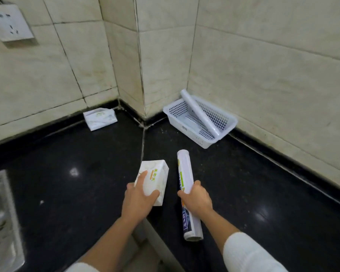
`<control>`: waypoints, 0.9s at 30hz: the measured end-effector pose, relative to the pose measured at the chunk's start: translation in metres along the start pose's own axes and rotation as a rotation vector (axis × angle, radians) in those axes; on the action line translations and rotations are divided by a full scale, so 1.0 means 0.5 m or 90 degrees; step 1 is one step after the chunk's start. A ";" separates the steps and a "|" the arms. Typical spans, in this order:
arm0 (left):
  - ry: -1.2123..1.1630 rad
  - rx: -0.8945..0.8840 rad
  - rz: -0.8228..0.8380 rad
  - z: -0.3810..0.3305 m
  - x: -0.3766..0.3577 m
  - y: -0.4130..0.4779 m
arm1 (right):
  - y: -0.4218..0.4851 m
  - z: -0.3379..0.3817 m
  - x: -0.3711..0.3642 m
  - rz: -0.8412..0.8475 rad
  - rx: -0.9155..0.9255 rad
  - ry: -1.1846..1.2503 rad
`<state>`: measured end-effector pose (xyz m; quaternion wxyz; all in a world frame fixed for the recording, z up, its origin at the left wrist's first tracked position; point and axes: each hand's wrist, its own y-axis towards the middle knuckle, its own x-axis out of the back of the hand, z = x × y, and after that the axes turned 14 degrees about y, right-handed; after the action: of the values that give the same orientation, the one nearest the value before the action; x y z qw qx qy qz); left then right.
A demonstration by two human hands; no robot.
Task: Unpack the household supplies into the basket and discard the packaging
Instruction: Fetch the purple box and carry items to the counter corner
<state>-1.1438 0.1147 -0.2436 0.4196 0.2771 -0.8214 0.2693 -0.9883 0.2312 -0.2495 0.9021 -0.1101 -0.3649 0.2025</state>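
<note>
My left hand (138, 201) grips a white tissue pack (155, 177) with green and orange print, held just above the black countertop (77, 163). My right hand (196, 197) is wrapped around the middle of a long wrapped roll (185, 171) with a printed label, pointing away from me. A white perforated basket (192, 134) stands in the right wall corner. A plain white roll (199, 112) lies slanted in it, one end poking over the far rim. A second tissue pack (99, 118) lies against the left wall.
Tiled walls close the counter at the back, with a protruding corner pillar (155, 75) in the middle. A steel sink (0, 222) sits at the far left edge. A wall socket (10, 22) is mounted at the upper left.
</note>
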 end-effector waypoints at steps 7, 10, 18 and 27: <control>0.009 0.013 -0.003 -0.006 0.049 0.208 | 0.203 0.133 -0.052 0.029 -0.003 -0.010; 0.017 0.009 -0.019 0.007 0.063 0.277 | 0.254 0.166 -0.085 0.033 -0.016 -0.022; 0.110 -0.089 -0.013 0.073 0.136 0.437 | 0.294 0.204 -0.136 -0.054 -0.045 -0.098; 0.278 -0.184 0.030 0.176 0.242 0.640 | 0.286 0.234 -0.153 -0.086 -0.096 -0.117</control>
<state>-1.4691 0.2520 -0.2534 0.6158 0.1305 -0.7476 0.2118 -1.1612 0.3310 -0.2630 0.8657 -0.1340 -0.4665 0.1224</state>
